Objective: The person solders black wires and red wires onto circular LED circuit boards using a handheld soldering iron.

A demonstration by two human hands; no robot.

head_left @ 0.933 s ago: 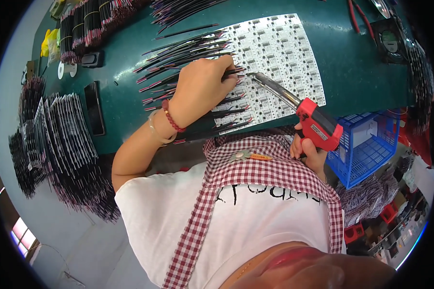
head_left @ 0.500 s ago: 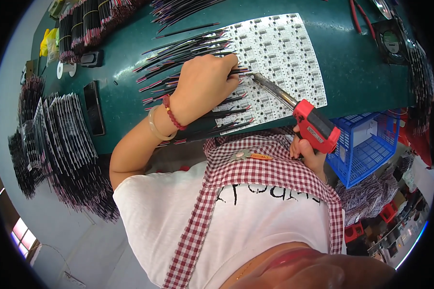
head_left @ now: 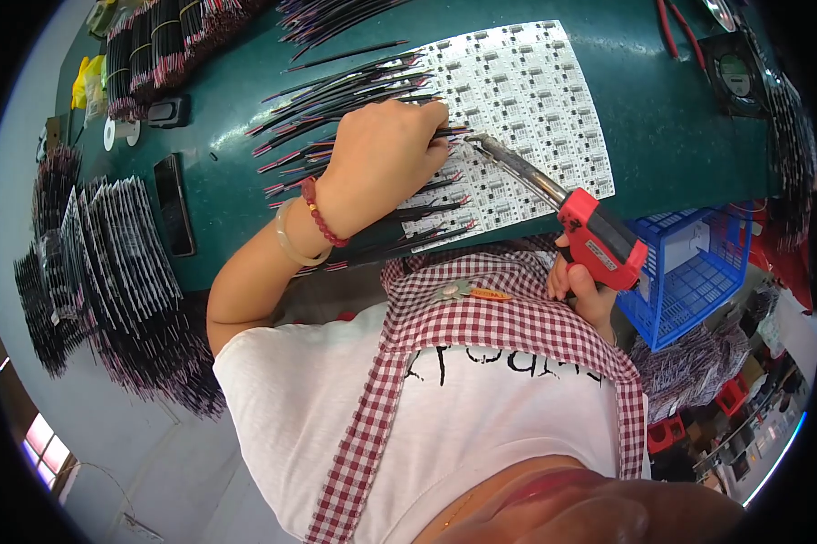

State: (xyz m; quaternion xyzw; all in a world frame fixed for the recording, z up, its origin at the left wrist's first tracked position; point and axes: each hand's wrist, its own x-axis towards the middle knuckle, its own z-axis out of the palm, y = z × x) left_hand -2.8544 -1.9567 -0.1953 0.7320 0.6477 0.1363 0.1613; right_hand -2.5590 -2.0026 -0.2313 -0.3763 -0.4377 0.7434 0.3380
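A white sheet of small circuit boards [head_left: 540, 118] lies on the green table, with rows of short black cables [head_left: 336, 91] along its left side. My left hand [head_left: 386, 159] is closed, pinching a black cable [head_left: 451, 132] whose bared end sticks out past the fingertips over the sheet. In my right hand [head_left: 585, 295] is a red and black soldering gun [head_left: 603, 240], gripped by its handle near the apron. Its metal tip reaches the sheet right beside that cable's end; whether they touch is too small to tell.
A blue plastic crate [head_left: 680, 281] stands by the table's right edge. Cable bundles [head_left: 168, 45] lie far left, and more [head_left: 123, 263] at the near left beside a black phone [head_left: 174, 204]. Red-handled pliers [head_left: 682, 36] and a round dark device [head_left: 736, 77] are far right.
The soldering gun's body has shifted slightly right and nearer to me, its tip staying by the cable end. My left hand keeps its pinch almost in place.
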